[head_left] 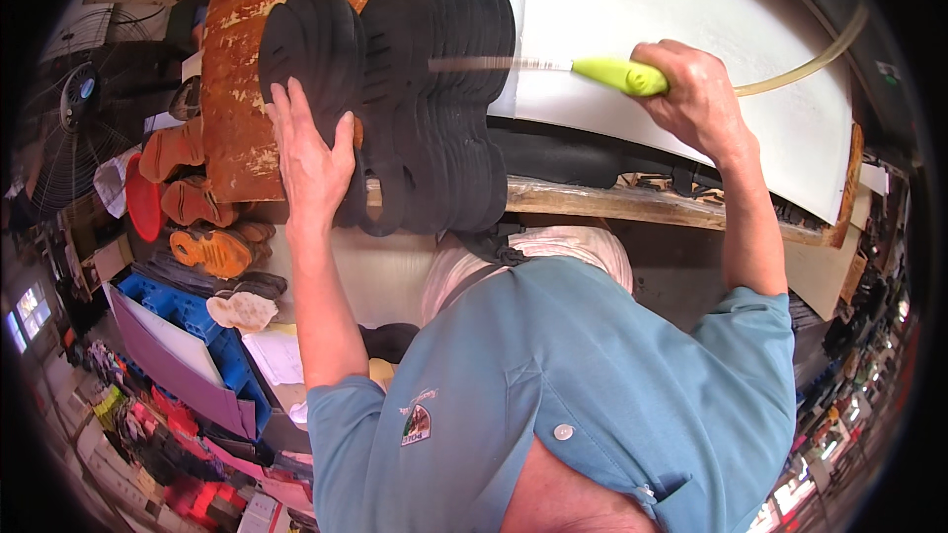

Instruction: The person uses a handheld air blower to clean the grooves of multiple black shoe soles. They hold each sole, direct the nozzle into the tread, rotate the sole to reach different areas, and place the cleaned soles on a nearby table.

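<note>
Black shoe-sole pieces lie fanned out in overlapping rows across the bench edge. My left hand (314,160) presses on the smaller left row of soles (314,49), its fingers stretched and the thumb apart. To its right spreads the wider row of soles (449,109). My right hand (694,89) grips a lime-green-handled brush (614,75) above the white sheet. The brush's thin shaft points left, and its blurred tip is over the wider row; whether it touches the soles I cannot tell. A yellowish tube (815,61) runs from behind my right hand.
A worn brown board (242,69) lies beneath the soles, beside a large white sheet (681,0). Black material (563,153) shows below the sheet, by the wooden bench edge (592,205). At left are a fan (81,104), orange shoe parts (209,251) and a blue crate (163,301).
</note>
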Demonstrator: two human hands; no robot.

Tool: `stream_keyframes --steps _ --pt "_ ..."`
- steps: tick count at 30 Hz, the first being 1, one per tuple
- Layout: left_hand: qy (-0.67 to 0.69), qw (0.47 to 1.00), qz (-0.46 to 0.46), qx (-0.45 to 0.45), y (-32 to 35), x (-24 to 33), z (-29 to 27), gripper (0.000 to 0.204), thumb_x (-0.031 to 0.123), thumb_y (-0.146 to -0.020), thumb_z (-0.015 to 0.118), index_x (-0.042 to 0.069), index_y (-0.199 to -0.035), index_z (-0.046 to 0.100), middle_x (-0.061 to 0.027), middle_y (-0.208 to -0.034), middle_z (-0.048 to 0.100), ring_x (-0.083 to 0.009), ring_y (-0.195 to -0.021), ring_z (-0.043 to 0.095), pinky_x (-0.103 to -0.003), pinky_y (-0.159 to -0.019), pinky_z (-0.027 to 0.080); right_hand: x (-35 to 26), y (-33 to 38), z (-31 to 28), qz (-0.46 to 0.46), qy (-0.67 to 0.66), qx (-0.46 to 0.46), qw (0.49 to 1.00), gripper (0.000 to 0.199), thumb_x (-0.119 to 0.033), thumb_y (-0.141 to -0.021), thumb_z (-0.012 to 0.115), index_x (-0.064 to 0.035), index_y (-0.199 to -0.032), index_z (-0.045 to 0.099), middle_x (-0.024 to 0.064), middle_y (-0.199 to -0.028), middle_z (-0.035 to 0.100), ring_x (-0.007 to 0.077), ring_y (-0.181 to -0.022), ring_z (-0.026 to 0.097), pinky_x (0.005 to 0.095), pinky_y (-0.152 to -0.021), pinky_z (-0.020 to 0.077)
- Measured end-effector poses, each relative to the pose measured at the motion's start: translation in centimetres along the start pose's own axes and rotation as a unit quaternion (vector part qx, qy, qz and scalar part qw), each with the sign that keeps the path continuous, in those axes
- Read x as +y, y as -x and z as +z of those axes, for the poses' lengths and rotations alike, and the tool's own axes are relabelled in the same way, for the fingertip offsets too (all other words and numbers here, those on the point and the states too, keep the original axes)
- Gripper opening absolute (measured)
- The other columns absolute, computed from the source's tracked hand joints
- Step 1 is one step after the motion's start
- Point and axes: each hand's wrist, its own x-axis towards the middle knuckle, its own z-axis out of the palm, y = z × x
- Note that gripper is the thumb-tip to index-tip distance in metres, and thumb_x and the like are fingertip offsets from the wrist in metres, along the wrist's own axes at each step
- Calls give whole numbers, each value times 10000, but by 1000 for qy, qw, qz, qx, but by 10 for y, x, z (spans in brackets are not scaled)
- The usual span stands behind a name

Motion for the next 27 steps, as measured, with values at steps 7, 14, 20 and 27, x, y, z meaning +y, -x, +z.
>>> stream_keyframes --steps 7,14,20,27 --pt "-19 999 -17 -25 3 25 1 1131 645 -903 787 68 -1712 247 -392 -1728 158 -590 -1600 154 -620 -1302 201 3 2 -3 -41 -18 -38 998 186 -110 -848 829 -64 -951 681 131 -823 670 354 -760 675 450 -692 546" --pt "-47 998 -30 -28 2 20 2 1079 549 -923 782 89 -1723 224 -423 -1711 147 -630 -1574 172 -641 -1293 209 0 5 -9 -3 3 -25 1000 184 -109 -848 834 -56 -937 682 133 -824 674 354 -769 681 454 -695 540" --pt "-45 999 -15 -5 2 7 7 949 399 -980 730 76 -1718 227 -448 -1688 175 -664 -1548 192 -647 -1283 232 3 10 -10 -31 -3 -65 997 192 -104 -836 832 -60 -935 673 121 -808 672 349 -771 684 452 -698 553" --pt "1 999 -41 -13 -2 11 -3 1003 479 -973 758 79 -1720 221 -445 -1698 155 -656 -1562 170 -653 -1284 222 -2 7 -2 14 15 -25 999 187 -145 -859 826 -67 -949 682 117 -828 680 352 -798 690 457 -719 554"
